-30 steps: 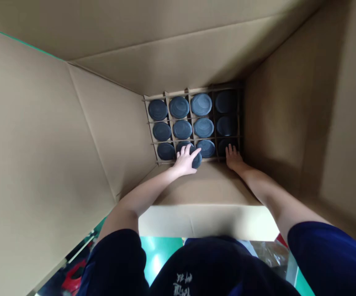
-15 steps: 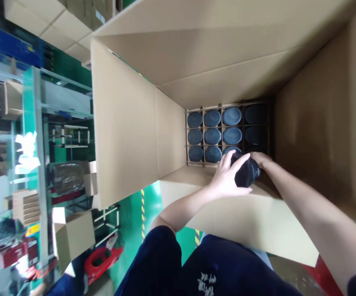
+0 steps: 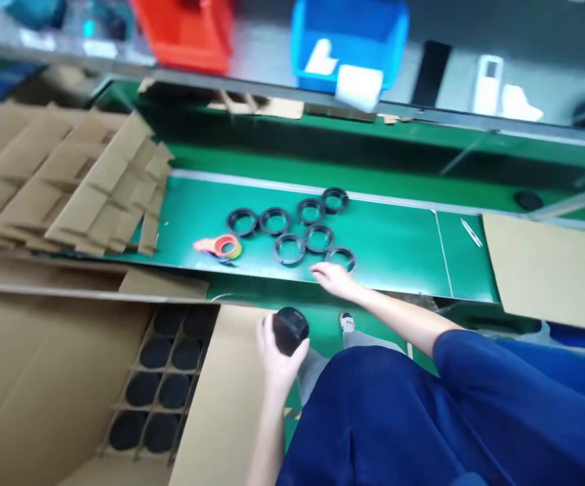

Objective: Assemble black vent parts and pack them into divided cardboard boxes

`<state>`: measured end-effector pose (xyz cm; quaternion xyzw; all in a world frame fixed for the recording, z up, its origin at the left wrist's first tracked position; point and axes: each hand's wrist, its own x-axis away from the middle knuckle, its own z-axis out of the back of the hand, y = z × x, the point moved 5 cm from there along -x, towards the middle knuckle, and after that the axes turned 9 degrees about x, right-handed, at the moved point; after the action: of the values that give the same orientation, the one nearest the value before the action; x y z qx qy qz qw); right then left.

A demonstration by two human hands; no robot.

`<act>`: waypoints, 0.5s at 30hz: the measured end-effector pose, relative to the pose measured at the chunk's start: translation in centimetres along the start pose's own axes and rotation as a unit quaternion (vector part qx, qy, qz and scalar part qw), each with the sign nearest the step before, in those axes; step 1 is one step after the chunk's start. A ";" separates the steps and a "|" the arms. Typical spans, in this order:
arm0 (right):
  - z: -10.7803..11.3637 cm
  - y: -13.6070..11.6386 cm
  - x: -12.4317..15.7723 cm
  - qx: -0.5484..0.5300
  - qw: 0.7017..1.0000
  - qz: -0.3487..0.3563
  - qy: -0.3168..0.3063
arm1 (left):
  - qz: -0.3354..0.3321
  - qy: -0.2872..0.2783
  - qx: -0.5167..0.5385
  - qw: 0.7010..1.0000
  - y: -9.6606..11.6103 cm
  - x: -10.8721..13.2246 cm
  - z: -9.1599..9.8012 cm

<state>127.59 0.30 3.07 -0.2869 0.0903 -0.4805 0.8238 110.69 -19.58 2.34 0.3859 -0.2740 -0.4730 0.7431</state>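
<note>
My left hand (image 3: 276, 361) is closed around a black cylindrical piece (image 3: 291, 331), held beside the carton flap. What kind of part it is I cannot make out. Over the front edge of the green table, my right hand (image 3: 334, 278) reaches out with its fingers loosely extended, next to the nearest black ring (image 3: 341, 259). Nothing shows in that hand. Several more black rings (image 3: 289, 249) lie flat on the table behind it. At lower left, the open carton (image 3: 232, 405) has dark round pieces (image 3: 143, 389) standing in its divider cells.
An orange tape dispenser (image 3: 226, 247) lies left of the rings on the green table (image 3: 394, 250). Cardboard dividers (image 3: 105, 182) are stacked at left. A cardboard sheet (image 3: 550, 270) and white tweezers-like item (image 3: 471, 232) sit at right. Above runs a shelf with red (image 3: 186, 34) and blue bins (image 3: 350, 40).
The view has turned from the carton to the table. Both hands were at a black piece over the carton; now only my left hand holds one, while my right is by the rings.
</note>
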 end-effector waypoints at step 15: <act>4.0 28.9 30.8 -0.180 0.907 -0.379 0.018 | -0.141 -0.277 -0.194 0.931 17.0 -10.2 -33.9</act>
<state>166.78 -13.35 -5.92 -0.4344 0.0746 -0.7374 0.5119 141.10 4.71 -2.61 0.1230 -0.3146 -0.7049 0.6237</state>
